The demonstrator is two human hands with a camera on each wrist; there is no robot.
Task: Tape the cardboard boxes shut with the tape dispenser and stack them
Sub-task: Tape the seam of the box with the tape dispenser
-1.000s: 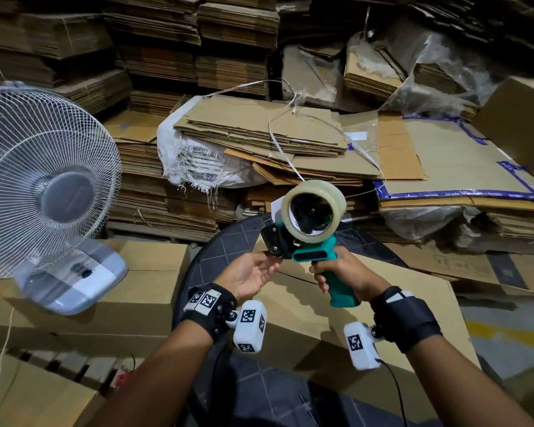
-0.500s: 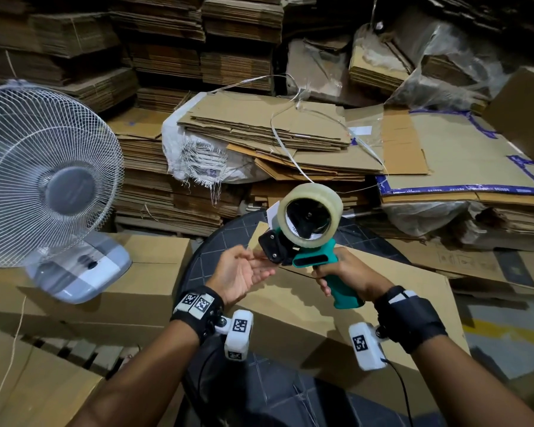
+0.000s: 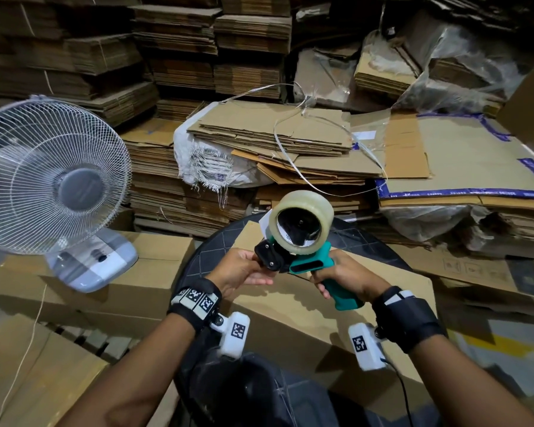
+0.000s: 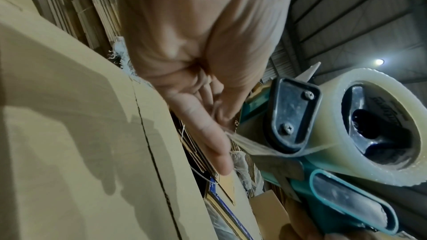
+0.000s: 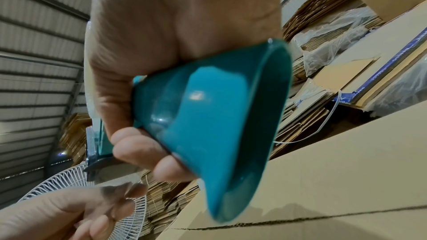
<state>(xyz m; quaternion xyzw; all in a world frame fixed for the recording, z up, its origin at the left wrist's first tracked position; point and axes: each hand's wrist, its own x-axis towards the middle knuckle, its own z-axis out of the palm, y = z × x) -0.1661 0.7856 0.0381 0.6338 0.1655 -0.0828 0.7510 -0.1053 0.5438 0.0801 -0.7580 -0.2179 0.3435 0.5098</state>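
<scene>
Head view: the right hand [image 3: 344, 274] wraps the teal handle of the tape dispenser [image 3: 302, 241], held above the cardboard box [image 3: 305, 306], whose seam is untaped. The left hand [image 3: 244, 269] meets the dispenser's black front.

Left wrist view: fingers [image 4: 208, 134] draw out the tape end [image 4: 245, 145], thin, limp and sticky.

Right wrist view: the rigid, light handle [image 5: 215, 116] is the proper hold; the grip is closed.
</scene>
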